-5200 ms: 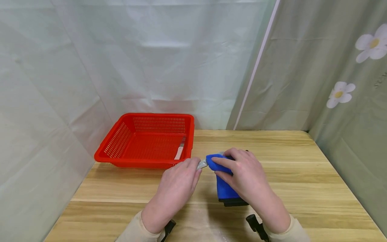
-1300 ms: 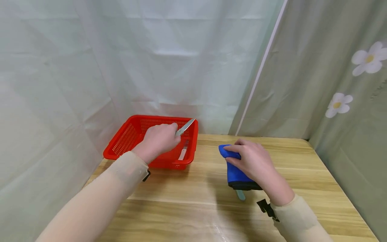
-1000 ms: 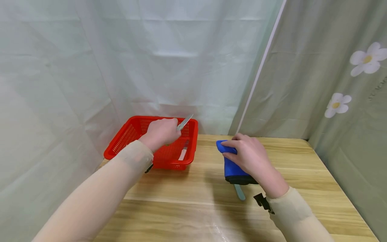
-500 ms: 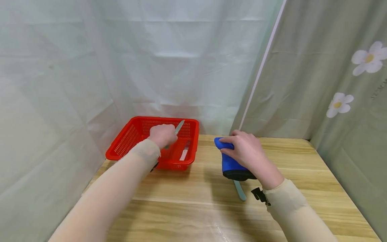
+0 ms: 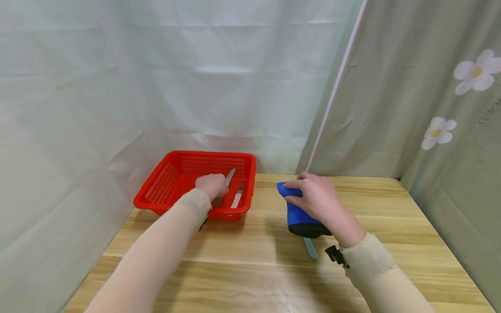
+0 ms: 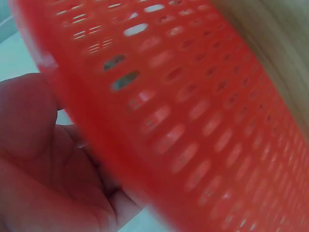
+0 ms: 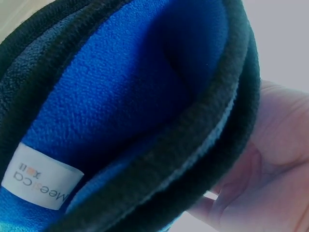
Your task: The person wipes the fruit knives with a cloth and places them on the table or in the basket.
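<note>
My left hand [image 5: 213,184] is down inside the red plastic basket [image 5: 195,213], gripping a knife [image 5: 230,177] with a silver blade and grey-green handle. The blade points up and away; the handle's lower end shows below the hand. In the left wrist view the basket wall [image 6: 203,125] hides most of the fingers and the knife. My right hand [image 5: 318,195] pinches a folded blue cloth [image 5: 299,215] with black edging above the table. A white label [image 7: 42,176] shows on the cloth in the right wrist view.
A second knife [image 5: 236,200] with a pale handle lies at the basket's right side. On the wooden table [image 5: 250,274], a pale green handle [image 5: 310,248] sticks out below the cloth, its other end hidden. Curtains [image 5: 235,87] stand behind and at the sides.
The left hand has carried the knife from beside the cloth over to the basket, then lowered it inside. My right hand still holds the cloth; a pale green handle has come into view beneath it.
</note>
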Demonstrator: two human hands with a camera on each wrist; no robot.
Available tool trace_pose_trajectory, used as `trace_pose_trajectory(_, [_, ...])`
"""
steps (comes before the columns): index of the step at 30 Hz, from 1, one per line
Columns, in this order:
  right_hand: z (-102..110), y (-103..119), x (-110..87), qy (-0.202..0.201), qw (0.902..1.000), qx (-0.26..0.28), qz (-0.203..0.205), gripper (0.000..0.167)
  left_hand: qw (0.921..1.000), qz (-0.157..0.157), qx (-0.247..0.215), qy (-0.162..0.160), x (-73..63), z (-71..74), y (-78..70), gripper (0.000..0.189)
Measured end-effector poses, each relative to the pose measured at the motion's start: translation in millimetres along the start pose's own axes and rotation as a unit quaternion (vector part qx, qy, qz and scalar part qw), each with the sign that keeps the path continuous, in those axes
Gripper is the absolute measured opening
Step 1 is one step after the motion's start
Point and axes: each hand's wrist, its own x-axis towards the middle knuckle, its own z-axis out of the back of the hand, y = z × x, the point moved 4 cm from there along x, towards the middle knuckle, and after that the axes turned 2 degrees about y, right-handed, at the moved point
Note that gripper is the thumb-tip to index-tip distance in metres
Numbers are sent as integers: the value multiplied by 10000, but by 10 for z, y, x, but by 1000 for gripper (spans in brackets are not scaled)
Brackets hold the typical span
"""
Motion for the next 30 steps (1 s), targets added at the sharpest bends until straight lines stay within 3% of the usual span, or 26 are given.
trace_pose_trajectory(8, [-92, -64, -14, 47, 10000, 17, -44, 36, 9997, 136, -152, 127, 136, -152, 90, 12])
trace_pose_trajectory(14, [-146, -87, -8, 227, 9997, 15, -128, 36, 9985, 203, -430, 262, 151, -260, 134, 15])
trace_pose_trajectory(30, [-218, -129, -56, 255, 9996, 87, -77, 34, 9983, 157, -461, 304, 265, -424, 172, 12])
